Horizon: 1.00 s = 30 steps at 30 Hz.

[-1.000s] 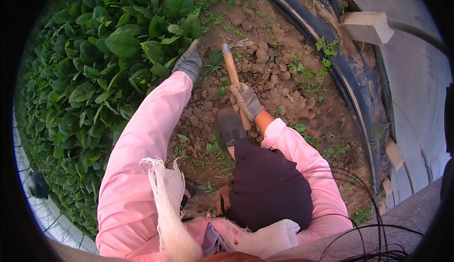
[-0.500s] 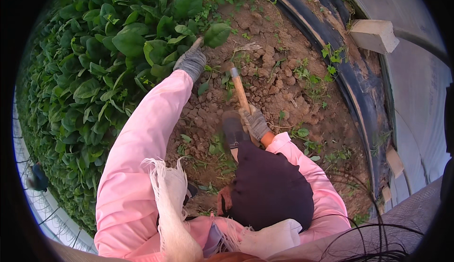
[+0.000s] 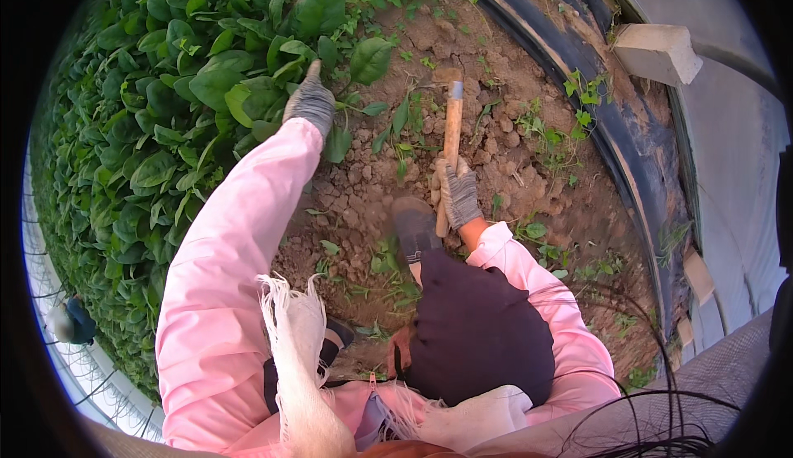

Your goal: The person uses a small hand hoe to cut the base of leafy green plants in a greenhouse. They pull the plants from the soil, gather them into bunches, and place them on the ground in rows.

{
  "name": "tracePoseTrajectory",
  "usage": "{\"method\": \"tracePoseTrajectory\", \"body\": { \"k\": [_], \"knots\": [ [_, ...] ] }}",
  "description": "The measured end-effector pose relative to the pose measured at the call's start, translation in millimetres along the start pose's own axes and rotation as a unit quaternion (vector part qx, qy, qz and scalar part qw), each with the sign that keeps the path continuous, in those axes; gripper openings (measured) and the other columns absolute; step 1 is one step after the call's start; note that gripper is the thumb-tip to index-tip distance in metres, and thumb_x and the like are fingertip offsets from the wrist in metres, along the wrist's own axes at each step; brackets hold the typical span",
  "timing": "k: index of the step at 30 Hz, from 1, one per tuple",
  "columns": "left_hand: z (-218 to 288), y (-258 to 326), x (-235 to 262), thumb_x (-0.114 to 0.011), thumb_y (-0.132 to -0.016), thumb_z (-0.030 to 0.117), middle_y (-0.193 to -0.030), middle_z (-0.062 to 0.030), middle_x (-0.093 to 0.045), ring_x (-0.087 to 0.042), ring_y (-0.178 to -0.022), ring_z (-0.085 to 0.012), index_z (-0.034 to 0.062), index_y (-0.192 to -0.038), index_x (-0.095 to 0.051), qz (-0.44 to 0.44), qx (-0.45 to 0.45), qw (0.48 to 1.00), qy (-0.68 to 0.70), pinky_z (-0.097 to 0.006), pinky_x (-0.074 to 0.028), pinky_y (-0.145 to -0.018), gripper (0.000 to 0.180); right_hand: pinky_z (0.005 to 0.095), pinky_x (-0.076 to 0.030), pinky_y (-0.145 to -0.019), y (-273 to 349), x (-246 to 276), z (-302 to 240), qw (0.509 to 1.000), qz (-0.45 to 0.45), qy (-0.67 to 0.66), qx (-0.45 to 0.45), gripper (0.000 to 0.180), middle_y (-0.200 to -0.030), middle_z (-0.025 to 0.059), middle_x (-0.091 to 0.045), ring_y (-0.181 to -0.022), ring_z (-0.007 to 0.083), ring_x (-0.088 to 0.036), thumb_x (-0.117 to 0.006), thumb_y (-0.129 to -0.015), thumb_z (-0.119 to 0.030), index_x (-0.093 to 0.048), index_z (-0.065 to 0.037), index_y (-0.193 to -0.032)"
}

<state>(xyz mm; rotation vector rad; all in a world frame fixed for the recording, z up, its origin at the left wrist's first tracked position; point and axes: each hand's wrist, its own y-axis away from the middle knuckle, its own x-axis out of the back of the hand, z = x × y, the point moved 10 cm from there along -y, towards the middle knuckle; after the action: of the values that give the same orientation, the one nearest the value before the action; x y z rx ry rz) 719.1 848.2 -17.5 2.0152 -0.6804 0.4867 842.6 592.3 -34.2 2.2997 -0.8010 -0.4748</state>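
My left hand (image 3: 311, 104), in a grey glove, is at the edge of a dense bed of broad green leafy plants (image 3: 178, 103) that look like spinach. One finger stretches out against the leaves; the other fingers are partly hidden. A large leaf (image 3: 371, 61) stands just beyond it. In its own grey glove, my right hand (image 3: 457, 194) is wrapped round the wooden handle of a small hand hoe (image 3: 453, 123). The hoe's metal collar points away from me, and its thin blade, hard to make out against the brown soil (image 3: 351, 202), lies near the ground.
Beneath me, my shoe (image 3: 415, 225) rests on the soil beside my dark-covered knee (image 3: 483, 326). Small weeds (image 3: 549, 148) grow on the right. Black plastic sheeting (image 3: 615, 140) curves along that side, with a pale block (image 3: 658, 53) by the translucent wall (image 3: 735, 152).
My left hand has shifted left and toward me, with leaves bending beside it. The hoe has swung right and forward in my right hand, its handle now more upright in the picture.
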Motion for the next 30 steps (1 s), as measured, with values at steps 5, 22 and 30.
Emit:
{"method": "tracePoseTrajectory", "body": {
  "k": [5, 22, 30],
  "knots": [
    [-6.7, 11.2, -17.4, -0.045, -0.092, 0.010, -0.107, -0.0111, -0.069, -0.061, -0.114, -0.0270, 0.0074, -0.128, -0.058, 0.108, 0.049, 0.992, -0.038, -0.048, -0.005, -0.123, 0.038, 0.0264, -0.041, -0.039, -8.8, -16.7, -10.6, 0.999, -0.036, 0.004, 0.022, 0.030, -0.065, 0.0019, -0.051, -0.045, 0.0109, -0.049, -0.059, -0.098, -0.032, -0.050, -0.004, -0.104],
    [17.5, 51.6, 58.8, -0.057, -0.089, 0.025, -0.147, -0.0081, -0.047, -0.039, -0.140, -0.0246, 0.0123, -0.148, -0.038, 0.062, -0.091, 0.985, 0.130, -0.047, -0.010, -0.124, 0.063, 0.0262, -0.041, -0.041, -15.0, -15.2, -10.9, 0.999, -0.044, -0.013, 0.018, 0.032, -0.066, -0.0001, -0.051, -0.046, 0.0096, -0.048, -0.062, -0.097, -0.033, -0.052, -0.005, -0.106],
    [86.9, 28.7, 58.1, -0.056, -0.088, 0.055, -0.161, -0.0113, -0.025, -0.017, -0.151, -0.0268, 0.0107, -0.157, -0.017, 0.057, -0.145, 0.985, 0.079, -0.050, 0.001, -0.123, 0.091, 0.0272, -0.041, -0.039, -8.9, -13.8, -23.1, 0.998, -0.027, -0.018, 0.046, 0.032, -0.065, 0.0022, -0.052, -0.044, 0.0121, -0.048, -0.062, -0.097, -0.034, -0.052, -0.004, -0.106]
  ]
}}
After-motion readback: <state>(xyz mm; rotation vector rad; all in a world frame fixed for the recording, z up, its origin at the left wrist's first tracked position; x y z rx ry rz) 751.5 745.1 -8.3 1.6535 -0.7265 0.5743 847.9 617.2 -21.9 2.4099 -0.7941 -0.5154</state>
